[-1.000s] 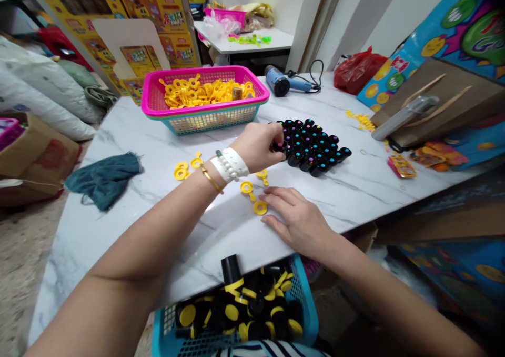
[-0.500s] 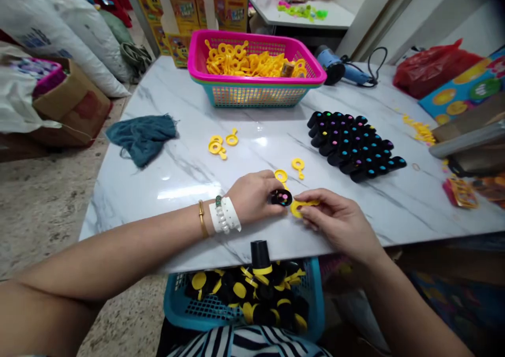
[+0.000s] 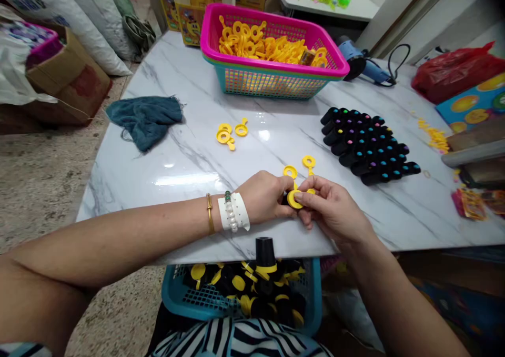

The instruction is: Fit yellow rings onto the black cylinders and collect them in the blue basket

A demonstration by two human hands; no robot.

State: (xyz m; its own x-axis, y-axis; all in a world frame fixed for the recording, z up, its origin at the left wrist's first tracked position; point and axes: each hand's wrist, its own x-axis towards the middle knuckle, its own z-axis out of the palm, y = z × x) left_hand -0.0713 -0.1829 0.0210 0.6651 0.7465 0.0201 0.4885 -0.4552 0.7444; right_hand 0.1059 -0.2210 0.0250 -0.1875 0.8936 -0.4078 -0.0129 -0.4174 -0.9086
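Beneath the left hand (image 3: 262, 196) and right hand (image 3: 339, 209), a marbled surface (image 3: 189, 157). Beyond both, a pink basket (image 3: 236, 59) heaped with yellow rings. Nearer the body, below the surface edge, a blue basket (image 3: 314, 304) of black cups with yellow lids. Beyond the right hand, a close-packed cluster (image 3: 366, 144) of black cups; beyond the left forearm, a crumpled cloth (image 3: 145, 117). Just past the fingertips, loose rings (image 3: 290, 171). Between the hands, within reach of each, a black cup (image 3: 284, 199) against the inner side of a yellow piece (image 3: 294, 199); long axis of the cup too hidden to tell. Left hand closed around the cup, from the left; right hand pinching the yellow piece, thumb across its face, fingers angled inward from the right.
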